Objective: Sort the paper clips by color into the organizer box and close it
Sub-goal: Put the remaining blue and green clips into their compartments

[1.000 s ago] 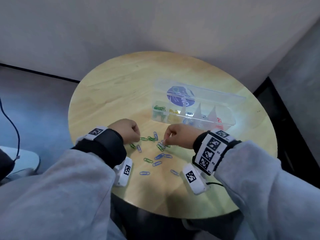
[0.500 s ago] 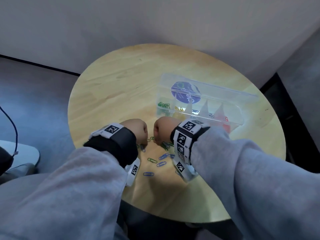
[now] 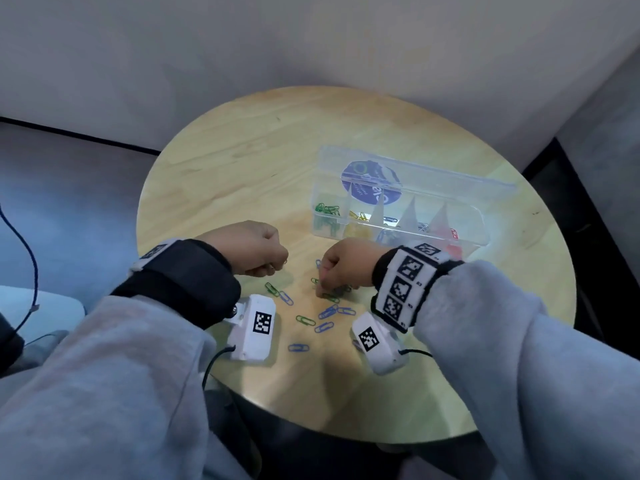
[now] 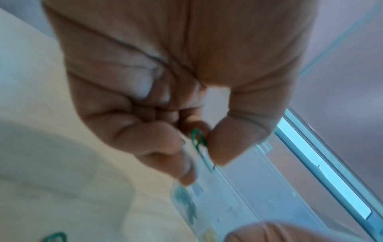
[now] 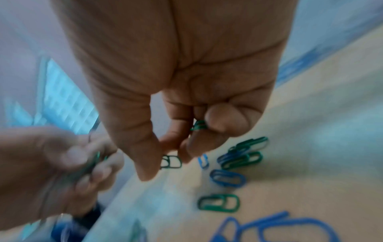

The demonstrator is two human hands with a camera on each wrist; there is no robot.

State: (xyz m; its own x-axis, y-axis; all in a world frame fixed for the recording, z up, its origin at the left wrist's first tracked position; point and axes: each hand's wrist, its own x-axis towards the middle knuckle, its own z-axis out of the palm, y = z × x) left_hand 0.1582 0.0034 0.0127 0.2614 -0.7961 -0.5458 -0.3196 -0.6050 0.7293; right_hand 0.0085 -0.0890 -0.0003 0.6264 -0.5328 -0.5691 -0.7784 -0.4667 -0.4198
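- Loose paper clips (image 3: 320, 315), green and blue, are lying scattered on the round wooden table (image 3: 225, 161) near its front edge, between the two wrists.
- The right hand (image 3: 346, 263) is hovering low over the scatter with its fingers curled, tucking a green clip (image 5: 198, 125) between bent fingers, while thumb and forefinger are reaching down at another green clip (image 5: 171, 162) on the table.
- The left hand (image 3: 254, 249) is sitting just left of the scatter, closed like a fist, pinching a green paper clip (image 4: 198, 137) between thumb and fingers.
- The organizer box (image 3: 481, 233), clear plastic, is standing open just beyond the right hand, its lid (image 3: 450, 180) leaning back.
- Green clips are lying in its leftmost compartment, yellow ones in the next; the farther compartments are too blurred to sort out.
- Grey sleeves (image 3: 104, 375) are covering both forearms.
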